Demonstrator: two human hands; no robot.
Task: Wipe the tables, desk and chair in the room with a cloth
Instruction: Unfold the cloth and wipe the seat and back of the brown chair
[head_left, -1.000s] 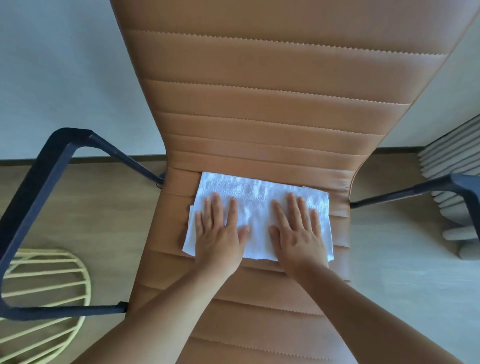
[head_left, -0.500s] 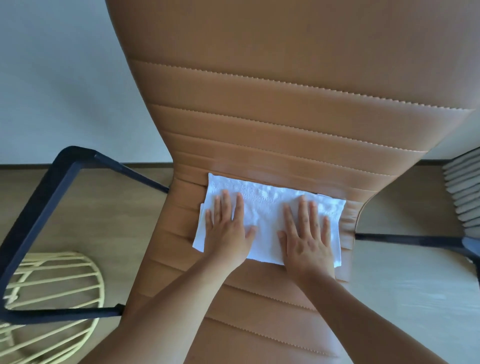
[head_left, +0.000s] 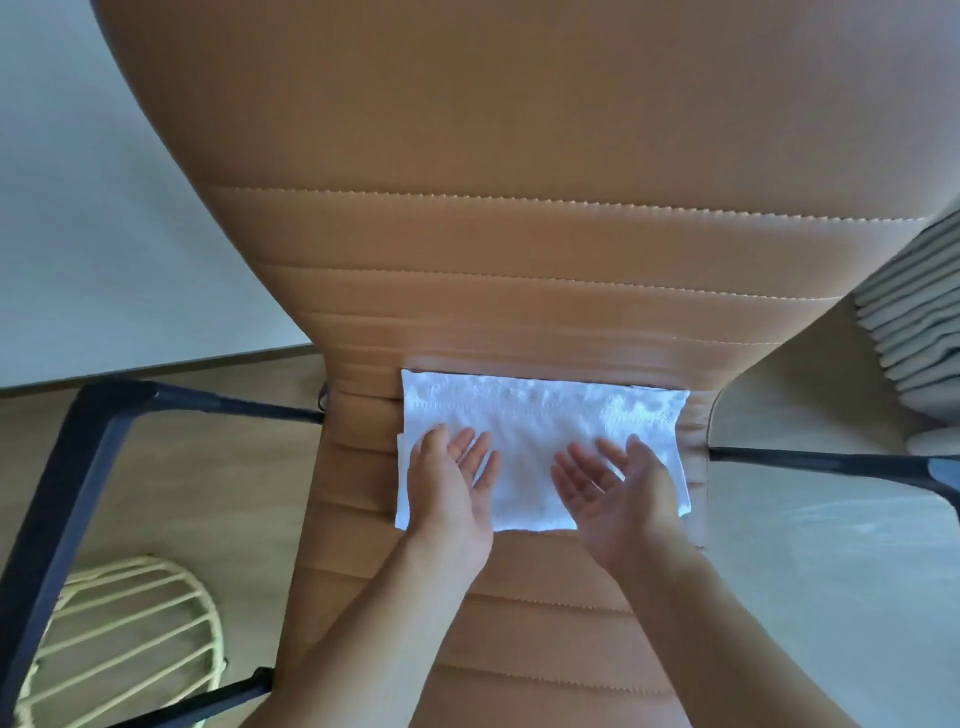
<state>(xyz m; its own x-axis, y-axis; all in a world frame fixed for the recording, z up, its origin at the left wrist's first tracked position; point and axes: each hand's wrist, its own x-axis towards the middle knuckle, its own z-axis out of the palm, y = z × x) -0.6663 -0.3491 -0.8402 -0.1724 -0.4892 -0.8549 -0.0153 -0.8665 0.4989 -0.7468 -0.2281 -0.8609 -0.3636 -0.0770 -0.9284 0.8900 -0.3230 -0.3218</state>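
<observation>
Left hand (head_left: 452, 493) and right hand (head_left: 623, 501) are showing bare. Left forearm (head_left: 374, 623) and right forearm (head_left: 727, 639) are showing bare too, running off frame toward 7 o'clock and 5 o'clock.

place: looked like a home room or small office | seat: tan stitched-leather chair (head_left: 519, 234) had black metal armrests (head_left: 78, 457) | pale wood-look floor (head_left: 208, 493) | plain light wall (head_left: 104, 208), dark skirting (head_left: 156, 371) | yellow wire seat (head_left: 130, 623) stood left | grey pleated fabric (head_left: 914, 322) right, kind unclear

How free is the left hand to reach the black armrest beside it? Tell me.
Probably yes: the left hand holds nothing, open over the cloth, and nothing stands between it and the armrest.
</observation>
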